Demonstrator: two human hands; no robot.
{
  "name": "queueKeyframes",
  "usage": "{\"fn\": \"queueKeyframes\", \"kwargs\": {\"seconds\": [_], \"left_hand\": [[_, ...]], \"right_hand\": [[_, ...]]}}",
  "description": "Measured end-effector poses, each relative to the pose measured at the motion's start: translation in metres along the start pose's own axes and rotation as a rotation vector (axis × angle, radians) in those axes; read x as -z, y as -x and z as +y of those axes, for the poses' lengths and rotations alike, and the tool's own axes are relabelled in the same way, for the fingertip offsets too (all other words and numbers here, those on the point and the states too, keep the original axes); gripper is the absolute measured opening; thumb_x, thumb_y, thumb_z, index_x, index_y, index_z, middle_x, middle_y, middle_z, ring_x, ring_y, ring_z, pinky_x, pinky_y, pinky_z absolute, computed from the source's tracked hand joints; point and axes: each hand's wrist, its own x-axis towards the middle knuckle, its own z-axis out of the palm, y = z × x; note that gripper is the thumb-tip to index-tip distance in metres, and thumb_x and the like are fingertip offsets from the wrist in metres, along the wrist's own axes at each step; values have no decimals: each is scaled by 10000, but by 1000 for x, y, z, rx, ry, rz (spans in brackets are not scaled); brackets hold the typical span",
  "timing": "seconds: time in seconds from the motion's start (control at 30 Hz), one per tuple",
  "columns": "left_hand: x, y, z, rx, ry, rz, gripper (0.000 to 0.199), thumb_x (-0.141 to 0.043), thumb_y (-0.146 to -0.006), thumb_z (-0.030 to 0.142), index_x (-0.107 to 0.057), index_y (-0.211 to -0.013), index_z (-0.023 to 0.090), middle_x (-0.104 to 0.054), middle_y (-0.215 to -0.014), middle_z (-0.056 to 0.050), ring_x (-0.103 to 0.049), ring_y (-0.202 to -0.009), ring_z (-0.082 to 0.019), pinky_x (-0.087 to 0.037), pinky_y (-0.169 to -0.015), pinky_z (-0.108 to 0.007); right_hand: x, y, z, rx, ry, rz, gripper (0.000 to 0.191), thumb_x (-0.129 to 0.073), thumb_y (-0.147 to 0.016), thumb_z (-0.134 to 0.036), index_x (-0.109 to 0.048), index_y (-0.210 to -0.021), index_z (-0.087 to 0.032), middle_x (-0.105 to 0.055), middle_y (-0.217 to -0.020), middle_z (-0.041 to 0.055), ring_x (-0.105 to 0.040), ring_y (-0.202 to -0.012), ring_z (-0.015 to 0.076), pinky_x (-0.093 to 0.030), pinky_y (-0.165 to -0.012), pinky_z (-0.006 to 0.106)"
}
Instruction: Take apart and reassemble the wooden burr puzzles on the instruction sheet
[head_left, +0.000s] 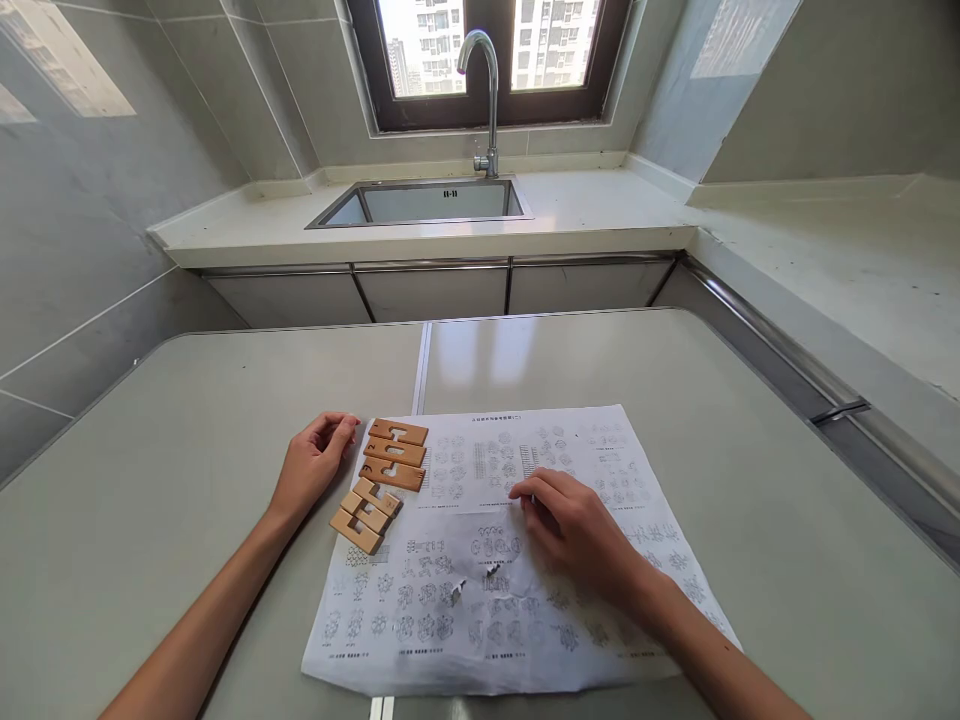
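Note:
A large printed paper sheet (450,530) with rows of small diagrams lies on the table, torn in two small spots near its lower middle. On its upper left rest several flat brown wooden pieces (394,453) with cut-outs, stacked in a column. Just below them sit several lighter, thicker notched wooden pieces (366,515), side by side. My left hand (319,455) rests on the table left of the brown pieces, fingers curled in, with nothing visible in it. Over the sheet's right-centre, my right hand (570,520) has its index finger extended toward the diagrams and its other fingers bent beneath.
The pale table (225,400) has a seam (421,370) down its middle. Beyond it stands a counter (592,210) with a sink (442,203) and a tall faucet (491,100) under a window. A metal rail (780,330) runs along the right side.

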Motion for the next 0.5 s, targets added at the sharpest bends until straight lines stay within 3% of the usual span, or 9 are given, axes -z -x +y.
{"fn": "queueKeyframes", "kwargs": {"seconds": [0.5], "left_hand": [[-1, 3, 6, 14, -17, -15, 385, -605, -923, 573, -716, -930, 204, -659, -748, 0, -573, -668, -169, -473, -660, -264]], "right_hand": [[0, 0, -1, -13, -29, 4, 211, -500, -1022, -104, -644, -1068, -251, -718, -959, 70, -685, -832, 241, -585, -709, 391]]}}
